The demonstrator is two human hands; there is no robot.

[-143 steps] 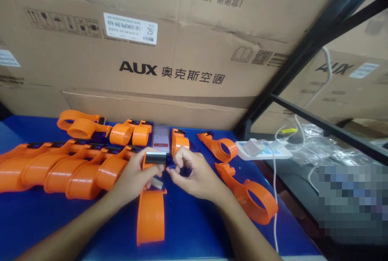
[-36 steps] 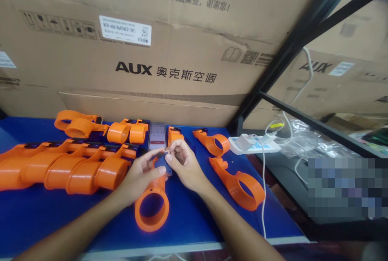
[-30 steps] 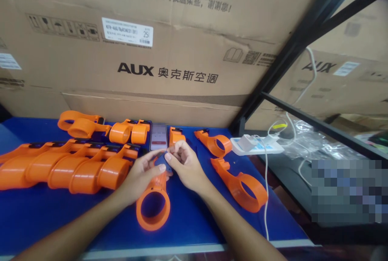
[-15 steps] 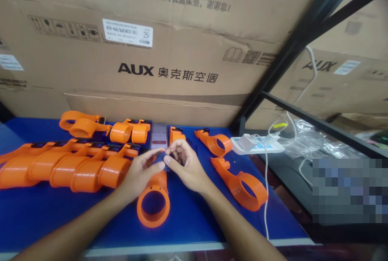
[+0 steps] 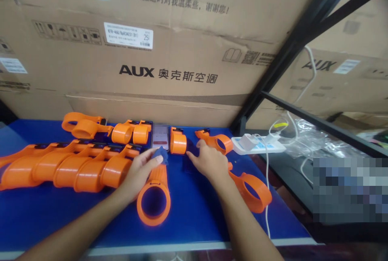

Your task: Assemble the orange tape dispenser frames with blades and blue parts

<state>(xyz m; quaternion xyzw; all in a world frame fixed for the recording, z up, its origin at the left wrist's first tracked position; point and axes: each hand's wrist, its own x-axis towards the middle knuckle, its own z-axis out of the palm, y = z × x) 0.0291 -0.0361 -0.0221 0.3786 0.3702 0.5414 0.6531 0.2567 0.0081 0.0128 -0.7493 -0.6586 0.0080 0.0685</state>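
Note:
My left hand (image 5: 142, 170) is closed, its thumb pressing a small dark blue piece (image 5: 162, 154) at the far end of an orange tape dispenser (image 5: 153, 204). The dispenser's round ring faces me, and its far end is partly hidden by the fingers. To the right, my right hand (image 5: 212, 162) hovers over the blue table with thumb and forefinger apart. Dark blue pieces (image 5: 190, 160) lie near its thumb, hard to tell from the table. Another orange dispenser (image 5: 253, 192) lies partly behind my right wrist.
Several orange dispensers (image 5: 91, 172) stand in a row at the left, with more (image 5: 86, 125) behind. A phone (image 5: 160, 135) lies at the back, near another dispenser (image 5: 178, 142). A white power strip (image 5: 263, 144) with cables sits at the right. A large carton (image 5: 182, 43) rises behind.
My right hand has let go of the dark blue piece and moved right, its fingers spreading. My left hand stays on the piece at the dispenser's end.

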